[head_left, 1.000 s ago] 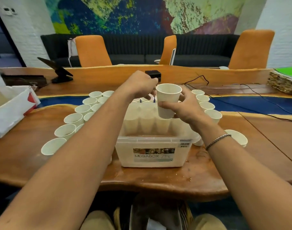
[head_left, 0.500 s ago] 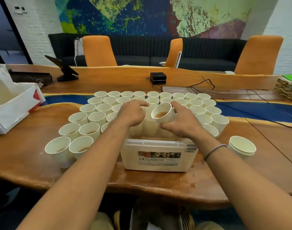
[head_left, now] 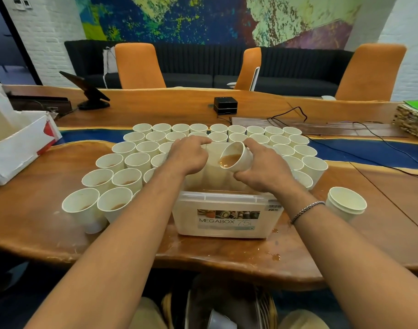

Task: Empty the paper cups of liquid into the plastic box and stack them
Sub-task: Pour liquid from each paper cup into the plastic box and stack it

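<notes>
- Tipped further than half a second ago, the paper cup (head_left: 236,157) leans over the plastic box (head_left: 227,219), with brown liquid at its lower lip.
- The right hand (head_left: 265,167) grips the cup's wall.
- The left hand (head_left: 190,156) is knuckles-up over the box's far left corner; its fingertips are hidden, so I cannot tell its grasp.
- The box's cloudy wall obscures its contents.
- Stacked cups (head_left: 345,206) stand on the desk (head_left: 37,222), to the right.

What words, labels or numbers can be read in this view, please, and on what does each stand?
"MEGABOX": label on the plastic box's front.
"75": same label, paler; the character after it is unclear.
Small sticker at the box's upper right corner: too small to read.
Paper cups: no print visible.
</notes>
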Demonstrator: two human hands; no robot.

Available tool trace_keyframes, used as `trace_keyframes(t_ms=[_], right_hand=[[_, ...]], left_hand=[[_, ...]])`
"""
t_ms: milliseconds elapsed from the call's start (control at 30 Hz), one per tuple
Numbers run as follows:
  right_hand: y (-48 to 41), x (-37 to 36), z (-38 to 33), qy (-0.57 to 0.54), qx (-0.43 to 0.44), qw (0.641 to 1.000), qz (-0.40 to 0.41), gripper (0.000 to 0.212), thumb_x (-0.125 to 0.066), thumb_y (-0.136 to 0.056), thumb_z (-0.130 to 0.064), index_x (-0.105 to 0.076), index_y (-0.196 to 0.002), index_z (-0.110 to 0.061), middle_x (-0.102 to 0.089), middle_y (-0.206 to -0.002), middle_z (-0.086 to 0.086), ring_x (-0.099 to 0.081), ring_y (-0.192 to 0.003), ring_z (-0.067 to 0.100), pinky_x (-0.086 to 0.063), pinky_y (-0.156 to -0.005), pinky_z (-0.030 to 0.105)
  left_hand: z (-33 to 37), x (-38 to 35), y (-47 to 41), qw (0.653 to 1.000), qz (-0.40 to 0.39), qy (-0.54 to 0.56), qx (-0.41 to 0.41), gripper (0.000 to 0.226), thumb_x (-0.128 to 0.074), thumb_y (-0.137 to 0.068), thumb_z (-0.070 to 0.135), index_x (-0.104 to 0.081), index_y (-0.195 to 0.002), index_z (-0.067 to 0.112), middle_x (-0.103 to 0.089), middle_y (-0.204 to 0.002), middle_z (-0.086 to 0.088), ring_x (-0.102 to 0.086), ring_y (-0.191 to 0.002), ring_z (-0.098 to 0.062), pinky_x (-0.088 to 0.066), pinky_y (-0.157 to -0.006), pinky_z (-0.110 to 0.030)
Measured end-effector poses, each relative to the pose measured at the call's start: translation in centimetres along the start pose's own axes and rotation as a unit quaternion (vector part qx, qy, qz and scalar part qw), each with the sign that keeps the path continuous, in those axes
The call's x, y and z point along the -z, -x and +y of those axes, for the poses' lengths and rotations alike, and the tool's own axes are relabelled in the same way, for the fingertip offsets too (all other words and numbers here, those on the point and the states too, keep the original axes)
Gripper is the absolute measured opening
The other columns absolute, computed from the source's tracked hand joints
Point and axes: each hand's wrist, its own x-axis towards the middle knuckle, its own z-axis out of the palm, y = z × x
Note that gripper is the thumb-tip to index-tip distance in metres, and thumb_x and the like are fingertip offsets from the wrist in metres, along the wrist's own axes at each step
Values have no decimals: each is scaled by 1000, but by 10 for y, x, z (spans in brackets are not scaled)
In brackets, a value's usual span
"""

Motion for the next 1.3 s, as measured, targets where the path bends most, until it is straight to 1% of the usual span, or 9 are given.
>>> trace_keyframes(t_ms=[133, 233, 400, 533, 633, 733, 900, 1300], right_hand=[[0, -1, 0, 4, -3, 1000, 4, 59, -77, -75, -33, -49, -126, -31, -64, -115, -3, -55, -97, 21, -44, -71, 33], [0, 0, 0, 3, -8, 1000, 12, 58, -77, -76, -34, -49, -126, -32, -64, -116, -3, -57, -102, 22, -46, -73, 34], [-1, 1, 0, 10, -10, 999, 33, 58, -76, -76, -35, -48, -127, -33, -64, -118, -4, -56, -106, 23, -41, -72, 33], [-1, 1, 0, 15, -8, 999, 31, 58, -76, -78, -32, -47, -129, -33, -62, -120, -4, -55, -107, 23, -39, -71, 32], [-1, 1, 0, 15, -7, 999, 31, 59, -76, -78, -31, -47, -130, -34, -61, -121, -4, -54, -109, 22, -40, -72, 33], [-1, 1, 0, 17, -4, 999, 31, 61, -76, -78, -31, -47, -131, -34, -61, -123, -4, -54, -112, 23, -44, -74, 34], [-2, 0, 1, 24, -2, 999, 37, 62, -76, -78, -30, -46, -132, -34, -61, -123, -3, -54, -113, 24, -49, -78, 38], [-2, 0, 1, 43, -1, 998, 44, 66, -75, -79, -32, -43, -137, -35, -58, -125, -2, -51, -115, 24, -46, -79, 38]], left_hand=[[-1, 0, -1, 1000, -2, -6, -5, 62, -40, -88, 2, -58, -140, 30, -51, -151, -4, -43, -138, -33, -37, -113, -44], [-1, 0, -1, 1000, -11, -11, -15, 61, -39, -89, 2, -56, -142, 29, -49, -152, -2, -39, -141, -30, -32, -117, -44], [-3, -1, -3, 998, -33, -30, -37, 63, -39, -91, 1, -53, -144, 32, -45, -155, 3, -33, -146, -27, -21, -122, -48], [-1, -1, -2, 998, -35, -44, -41, 63, -39, -93, 2, -50, -147, 33, -41, -158, 4, -29, -148, -26, -16, -123, -48], [0, 0, -1, 998, -28, -39, -39, 62, -39, -94, 2, -51, -146, 33, -42, -157, 4, -30, -147, -26, -19, -123, -46], [1, 0, 0, 998, -23, -39, -41, 61, -40, -95, 2, -52, -146, 33, -43, -156, 4, -32, -147, -25, -21, -122, -44], [0, -2, -1, 998, -23, -38, -42, 60, -40, -95, 2, -52, -145, 32, -43, -156, 5, -32, -147, -24, -21, -122, -46], [-2, -3, -2, 998, -25, -44, -47, 62, -41, -93, 2, -51, -146, 32, -43, -156, 5, -32, -147, -23, -21, -123, -42]])
